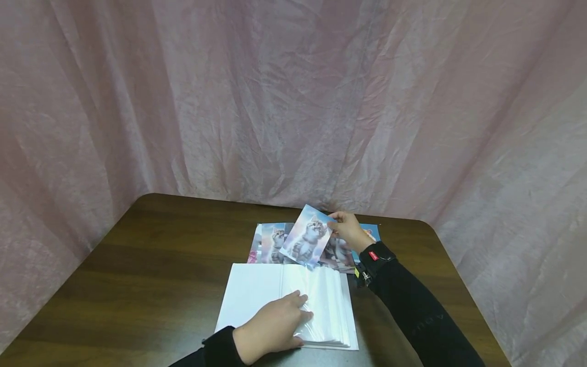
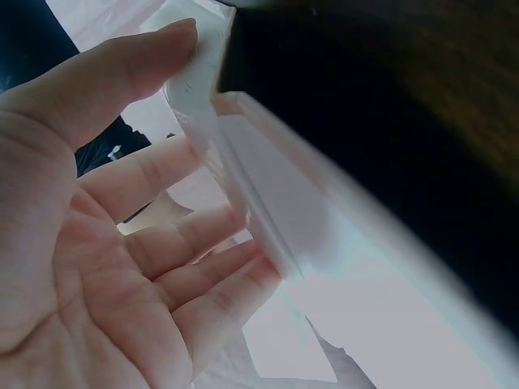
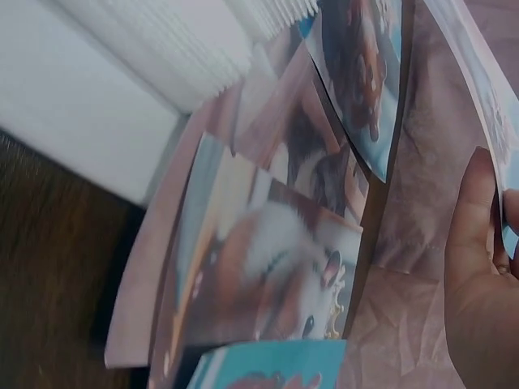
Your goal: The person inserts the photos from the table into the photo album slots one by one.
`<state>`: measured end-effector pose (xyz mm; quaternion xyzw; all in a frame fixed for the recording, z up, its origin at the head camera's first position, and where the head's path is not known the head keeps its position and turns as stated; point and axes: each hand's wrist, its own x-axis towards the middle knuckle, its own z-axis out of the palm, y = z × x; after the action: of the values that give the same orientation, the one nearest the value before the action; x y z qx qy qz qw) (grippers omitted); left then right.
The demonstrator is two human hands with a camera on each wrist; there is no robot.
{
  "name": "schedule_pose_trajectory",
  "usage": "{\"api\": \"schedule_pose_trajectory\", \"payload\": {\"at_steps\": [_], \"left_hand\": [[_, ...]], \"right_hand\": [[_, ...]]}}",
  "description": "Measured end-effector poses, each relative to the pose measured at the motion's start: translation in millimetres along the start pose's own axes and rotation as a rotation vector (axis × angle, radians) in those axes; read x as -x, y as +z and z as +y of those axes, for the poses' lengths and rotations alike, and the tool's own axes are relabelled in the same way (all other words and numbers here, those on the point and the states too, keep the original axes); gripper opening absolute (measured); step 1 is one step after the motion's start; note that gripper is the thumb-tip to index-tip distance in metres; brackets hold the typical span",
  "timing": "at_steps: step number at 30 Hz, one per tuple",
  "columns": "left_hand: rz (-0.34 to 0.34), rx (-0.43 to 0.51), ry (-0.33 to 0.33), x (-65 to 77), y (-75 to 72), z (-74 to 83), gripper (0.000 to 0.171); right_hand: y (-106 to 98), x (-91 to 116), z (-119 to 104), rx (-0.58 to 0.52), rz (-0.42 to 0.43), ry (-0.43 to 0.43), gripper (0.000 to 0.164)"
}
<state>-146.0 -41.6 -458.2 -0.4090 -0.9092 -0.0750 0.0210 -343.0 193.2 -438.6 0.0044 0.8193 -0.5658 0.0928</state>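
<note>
While you pinch the kitten print (image 1: 304, 237) by its right edge with your right hand (image 1: 350, 229) — thumb and fingers clamped on it — it tilts at the far edge of the open album (image 1: 249, 290), its lower end close to the clear sleeves (image 1: 321, 300). You seem to be at the step of bringing a picture to a sleeve; the next move probably calls for squaring the print and finding the sleeve's opening, which is too small to make out. Your left hand (image 1: 275, 321) lies with fingers apart, touching the sleeves and clamped on nothing — a light press there should steady them. Beyond the album, more prints (image 1: 272, 242) overlap, partly hidden behind yours. Everything rests on a dark, wood-grained worktop (image 1: 160, 275) with rounded far corners, and past it hangs a creased, pinkish curtain (image 1: 275, 102).
</note>
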Motion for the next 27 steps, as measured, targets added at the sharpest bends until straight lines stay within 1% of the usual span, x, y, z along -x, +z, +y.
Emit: {"api": "schedule_pose_trajectory", "payload": {"at_steps": [3, 9, 17, 22, 27], "left_hand": [[-0.004, 0.005, -0.003, 1.2, 0.2, -0.3, 0.052], [-0.026, 0.038, -0.022, 2.5, 0.9, -0.5, 0.052], [-0.027, 0.056, -0.023, 3.3, 0.3, 0.8, 0.052], [-0.033, 0.063, -0.027, 2.2, -1.0, 0.6, 0.053], [-0.036, 0.073, -0.030, 1.1, -1.3, 1.2, 0.054]], "right_hand": [[-0.8, 2.6, -3.0, 0.021, 0.002, -0.003, 0.027], [-2.1, 3.7, -5.7, 0.068, -0.020, -0.045, 0.027], [-6.7, 2.1, -7.3, 0.090, -0.046, -0.033, 0.028], [-11.3, -0.3, -12.4, 0.106, -0.101, -0.038, 0.030], [-16.9, -1.6, -21.2, 0.173, -0.164, -0.067, 0.031]]}}
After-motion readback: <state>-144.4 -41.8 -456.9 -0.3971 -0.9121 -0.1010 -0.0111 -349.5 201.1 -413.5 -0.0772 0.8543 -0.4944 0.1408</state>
